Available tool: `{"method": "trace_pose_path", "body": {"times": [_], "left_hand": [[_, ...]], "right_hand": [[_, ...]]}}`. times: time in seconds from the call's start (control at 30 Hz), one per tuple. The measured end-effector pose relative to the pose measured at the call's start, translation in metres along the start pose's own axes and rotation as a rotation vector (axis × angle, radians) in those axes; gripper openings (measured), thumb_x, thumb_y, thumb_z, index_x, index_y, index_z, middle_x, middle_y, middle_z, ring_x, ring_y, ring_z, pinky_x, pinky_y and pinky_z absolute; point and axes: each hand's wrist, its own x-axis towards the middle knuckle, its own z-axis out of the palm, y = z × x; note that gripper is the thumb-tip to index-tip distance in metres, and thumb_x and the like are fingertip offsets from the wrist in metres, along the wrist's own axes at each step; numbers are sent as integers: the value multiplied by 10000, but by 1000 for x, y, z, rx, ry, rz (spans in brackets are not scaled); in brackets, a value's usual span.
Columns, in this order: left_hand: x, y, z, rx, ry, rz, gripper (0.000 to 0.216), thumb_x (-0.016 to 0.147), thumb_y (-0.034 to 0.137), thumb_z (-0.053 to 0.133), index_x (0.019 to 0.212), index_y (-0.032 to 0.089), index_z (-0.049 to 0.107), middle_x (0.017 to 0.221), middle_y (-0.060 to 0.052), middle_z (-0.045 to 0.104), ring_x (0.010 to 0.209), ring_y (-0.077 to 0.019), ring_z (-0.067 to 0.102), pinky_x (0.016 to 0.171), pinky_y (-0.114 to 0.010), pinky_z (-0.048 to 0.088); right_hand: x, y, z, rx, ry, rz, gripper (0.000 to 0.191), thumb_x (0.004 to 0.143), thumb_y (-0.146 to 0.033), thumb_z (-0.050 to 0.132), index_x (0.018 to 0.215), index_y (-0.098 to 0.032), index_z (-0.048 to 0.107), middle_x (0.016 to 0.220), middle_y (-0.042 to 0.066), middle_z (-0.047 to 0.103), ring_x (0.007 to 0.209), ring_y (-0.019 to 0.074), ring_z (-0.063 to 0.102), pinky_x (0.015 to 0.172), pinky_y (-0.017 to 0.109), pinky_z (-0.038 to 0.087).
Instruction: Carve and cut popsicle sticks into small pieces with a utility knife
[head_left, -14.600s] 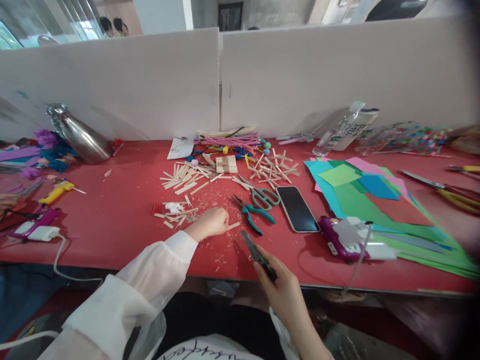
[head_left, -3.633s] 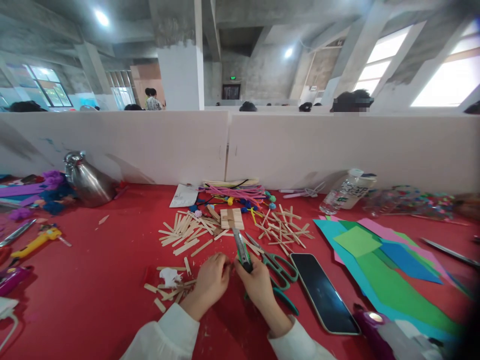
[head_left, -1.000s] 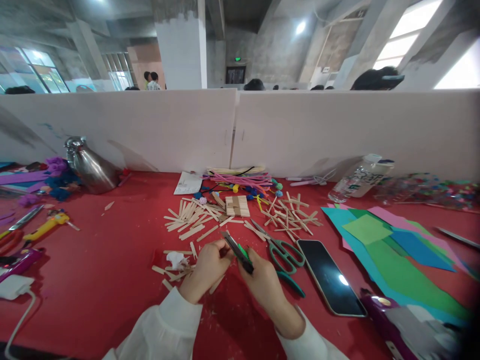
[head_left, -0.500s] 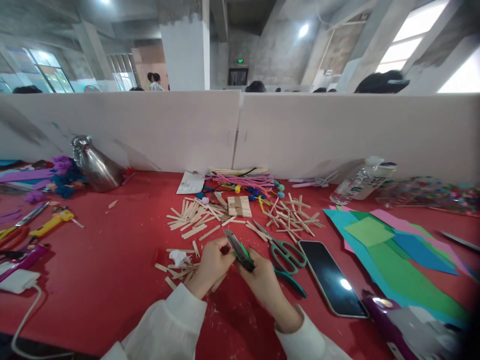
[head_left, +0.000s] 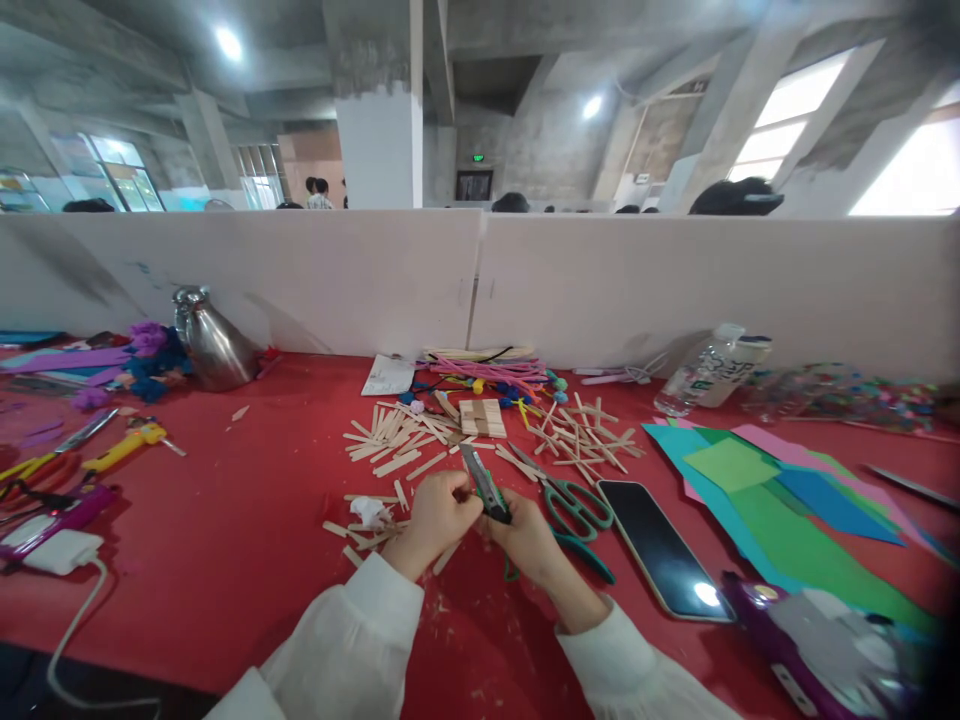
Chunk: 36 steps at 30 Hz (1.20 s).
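Note:
My right hand [head_left: 531, 540] is closed around a black and green utility knife [head_left: 487, 486], its tip pointing up and away to the left. Close beside it, my left hand [head_left: 437, 512] is curled with thumb and fingers pinched near the blade. What those fingers hold is hidden. Small wooden craft sticks [head_left: 360, 532] and a crumpled white tissue [head_left: 371, 512] lie by the left hand. Just beyond the right hand rest green-handled scissors [head_left: 577, 508] and a teal-handled tool [head_left: 589, 560].
Sticks [head_left: 397, 430] are piled ahead, around a stacked bundle [head_left: 482, 418]. A phone [head_left: 660, 550] and coloured paper [head_left: 772, 520] lie right, with a bottle [head_left: 694, 375] behind. A metal jug [head_left: 214, 340] and yellow tool [head_left: 124, 450] stand left. A white partition [head_left: 337, 280] closes the back.
The camera view has tilted up slightly and shifted. Both hands stay close together, with the knife still in the right hand and turned slightly.

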Motion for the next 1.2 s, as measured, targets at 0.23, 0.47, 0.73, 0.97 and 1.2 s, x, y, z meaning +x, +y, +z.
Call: {"method": "trace_pose_path", "body": {"times": [0.23,0.47,0.73,0.97,1.2], "left_hand": [[-1,-2,0,15,-10,-9,104,592,175,470,502,174,416,487,38,390,495,-108,368,480,-218,217],[-1,-3,1,-18,-17,21,123,602,166,473,499,175,406,498,41,384,504,-108,358,501,-228,215],[9,-15,-1,-168,-52,-38,262,766,269,426,527,163,436,495,45,380,509,-101,381,509,-224,279],[5,-6,6,-661,-224,-80,264,701,313,600,866,112,646,812,-60,664,739,-147,589,694,-253,450],[-2,1,5,-877,-253,-190,220,613,298,673,718,114,614,584,1,599,463,-98,528,496,-220,417]], "right_hand": [[0,3,0,23,-21,7,330,529,-380,753,663,-167,539,439,-82,512,371,85,443,404,217,351],[0,-1,-4,38,19,9,332,489,-356,779,647,-165,559,426,-88,505,360,81,433,385,206,335],[-3,-11,-12,185,64,41,299,573,-371,733,695,-173,545,511,-45,587,422,98,512,455,227,421],[-6,-15,-19,264,-23,86,324,555,-379,743,707,-162,556,530,-25,615,414,88,522,440,218,443],[-7,-13,-16,242,-125,148,343,531,-346,777,723,-138,583,536,3,646,392,75,508,397,198,425]]}}
